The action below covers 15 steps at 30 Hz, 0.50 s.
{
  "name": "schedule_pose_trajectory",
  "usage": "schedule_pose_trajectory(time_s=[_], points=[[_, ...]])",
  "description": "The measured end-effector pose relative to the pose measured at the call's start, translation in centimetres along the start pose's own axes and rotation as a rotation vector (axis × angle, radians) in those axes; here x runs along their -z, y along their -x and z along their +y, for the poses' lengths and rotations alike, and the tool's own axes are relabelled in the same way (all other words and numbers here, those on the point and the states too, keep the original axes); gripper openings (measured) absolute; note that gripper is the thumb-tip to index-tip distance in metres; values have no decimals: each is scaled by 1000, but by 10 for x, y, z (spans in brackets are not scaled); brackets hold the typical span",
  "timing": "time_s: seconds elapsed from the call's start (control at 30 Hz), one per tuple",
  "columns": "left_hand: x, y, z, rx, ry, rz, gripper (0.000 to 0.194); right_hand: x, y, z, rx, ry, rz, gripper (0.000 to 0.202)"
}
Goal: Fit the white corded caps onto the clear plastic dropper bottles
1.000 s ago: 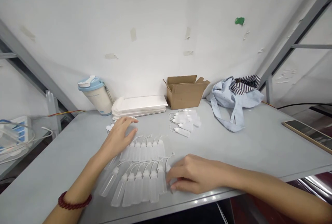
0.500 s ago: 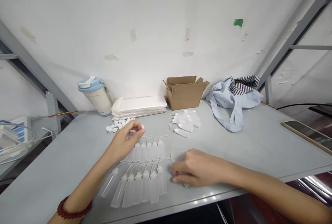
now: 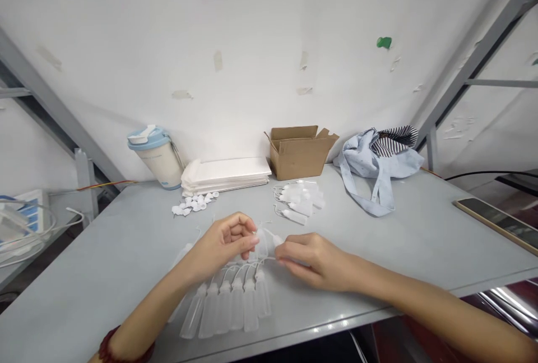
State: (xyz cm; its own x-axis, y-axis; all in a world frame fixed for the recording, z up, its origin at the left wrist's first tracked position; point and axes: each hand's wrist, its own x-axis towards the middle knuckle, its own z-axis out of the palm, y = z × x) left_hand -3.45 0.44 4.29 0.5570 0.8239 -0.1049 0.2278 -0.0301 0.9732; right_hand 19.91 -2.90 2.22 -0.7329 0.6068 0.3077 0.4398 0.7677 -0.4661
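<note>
My left hand [image 3: 233,240] is closed in a pinch above the rows of bottles, its fingertips on a small white cap that is mostly hidden. Just to its right, my right hand [image 3: 315,261] grips a translucent squeeze bottle [image 3: 277,240], whose thin curved tip points up and left toward the left fingers. Below the hands, several similar squeeze bottles [image 3: 225,307] lie side by side with their thin tips pointing away. A second row behind them is partly covered by my left hand. Small white caps [image 3: 193,204] lie in a loose pile farther back.
More squeeze bottles [image 3: 299,200] lie heaped before an open cardboard box [image 3: 300,157]. White padded envelopes [image 3: 229,174] are stacked beside a blue-lidded cup [image 3: 157,158]. A light blue cloth bag [image 3: 370,167] sits at the back right, a phone [image 3: 500,223] at the right edge.
My left hand has moved right and toward me, away from the cap pile. My right hand has lifted slightly with its bottle, and the two hands are now close together.
</note>
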Motion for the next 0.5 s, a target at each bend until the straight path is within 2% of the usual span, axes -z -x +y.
schedule_pose_trajectory(time_s=[0.1,0.27,0.5], points=[[-9,-1,0,33,21,-30,16,-2,-1,-3,-7,-101,11,15],[-20,-1,0,-24,69,38,17,-6,-1,-6,-3,-161,-11,13],[-21,-2,-4,-48,82,34,15,-3,0,-7,36,-188,-111,21]])
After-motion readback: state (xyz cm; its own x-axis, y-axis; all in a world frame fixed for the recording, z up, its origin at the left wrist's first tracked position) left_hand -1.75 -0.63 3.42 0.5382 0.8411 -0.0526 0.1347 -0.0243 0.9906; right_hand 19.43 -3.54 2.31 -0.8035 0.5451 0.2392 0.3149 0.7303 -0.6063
